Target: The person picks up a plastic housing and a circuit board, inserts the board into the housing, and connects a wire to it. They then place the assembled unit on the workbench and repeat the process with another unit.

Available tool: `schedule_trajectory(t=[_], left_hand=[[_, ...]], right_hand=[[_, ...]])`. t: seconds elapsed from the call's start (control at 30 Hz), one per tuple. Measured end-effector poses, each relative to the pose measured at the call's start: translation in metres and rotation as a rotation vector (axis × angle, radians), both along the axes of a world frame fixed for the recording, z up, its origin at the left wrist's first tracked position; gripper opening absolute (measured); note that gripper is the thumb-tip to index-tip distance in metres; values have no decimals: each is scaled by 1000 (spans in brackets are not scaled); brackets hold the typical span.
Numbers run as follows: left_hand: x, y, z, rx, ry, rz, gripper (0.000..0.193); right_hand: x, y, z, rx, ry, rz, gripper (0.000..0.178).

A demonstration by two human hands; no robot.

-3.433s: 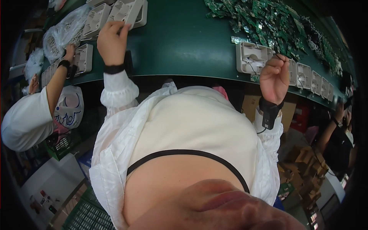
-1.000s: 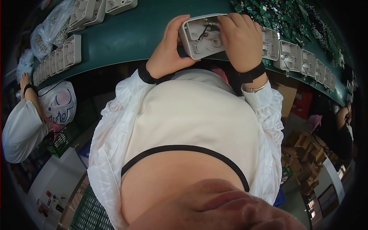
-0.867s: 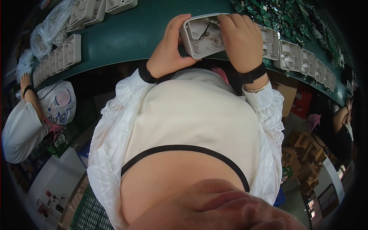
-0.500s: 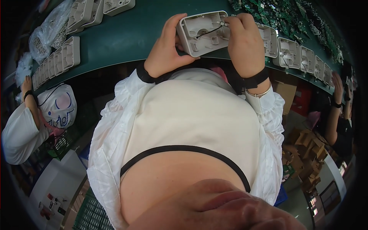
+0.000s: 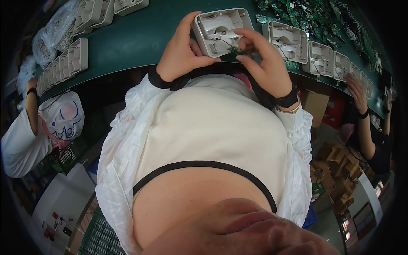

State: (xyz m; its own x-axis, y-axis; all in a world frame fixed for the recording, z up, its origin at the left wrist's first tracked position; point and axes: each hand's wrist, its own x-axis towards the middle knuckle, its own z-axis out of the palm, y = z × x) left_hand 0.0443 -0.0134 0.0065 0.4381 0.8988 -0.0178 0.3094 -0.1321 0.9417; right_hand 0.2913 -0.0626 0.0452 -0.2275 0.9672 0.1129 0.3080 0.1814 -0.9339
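My left hand (image 5: 179,54) grips the left side of a white plastic housing (image 5: 225,18), fingers behind and thumb along its lower edge. The housing's open side faces me, showing moulded ribs and posts. At its lower right corner, my right hand (image 5: 270,63) pinches a small green circuit board (image 5: 235,50), blurred and partly covered by the fingers. A thin dark wire (image 5: 224,41) crosses the inside of the housing toward that board. Just right of my right hand, another open white housing (image 5: 293,32) lies on the green table.
More housings (image 5: 321,59) run in a row along the right edge, where a co-worker's hand (image 5: 357,91) touches one. Green circuit boards (image 5: 308,17) pile up behind. At left stand stacked housings (image 5: 63,66) and a clear bag of small parts (image 5: 51,44); another co-worker's arm (image 5: 32,106) reaches there.
My right hand has dropped from the housing's upper right to its lower right, and a green board shows at its fingers. The housing has shifted slightly left. The right co-worker's hand has reached the row.
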Motion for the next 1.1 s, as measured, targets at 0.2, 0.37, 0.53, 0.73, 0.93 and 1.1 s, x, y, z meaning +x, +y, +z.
schedule_trajectory(t=[0.2,0.37,0.53,0.73,0.93,1.1], left_hand=[[0,2,-6,-16,-27,21,113],[-2,2,-8,-26,-36,30,114],[-2,0,-9,4,-47,20,114],[-2,0,-11,12,-49,32,114],[0,-1,-8,10,-52,22,113],[-1,0,-6,7,-44,20,113]], right_hand=[[1,-3,-22,216,-156,158,28],[-6,-5,-20,517,-334,154,23],[-6,-1,-34,543,-310,108,19],[-9,1,-36,379,-228,27,16],[-13,6,-27,213,-179,-43,16],[-12,11,-32,417,-276,27,15]])
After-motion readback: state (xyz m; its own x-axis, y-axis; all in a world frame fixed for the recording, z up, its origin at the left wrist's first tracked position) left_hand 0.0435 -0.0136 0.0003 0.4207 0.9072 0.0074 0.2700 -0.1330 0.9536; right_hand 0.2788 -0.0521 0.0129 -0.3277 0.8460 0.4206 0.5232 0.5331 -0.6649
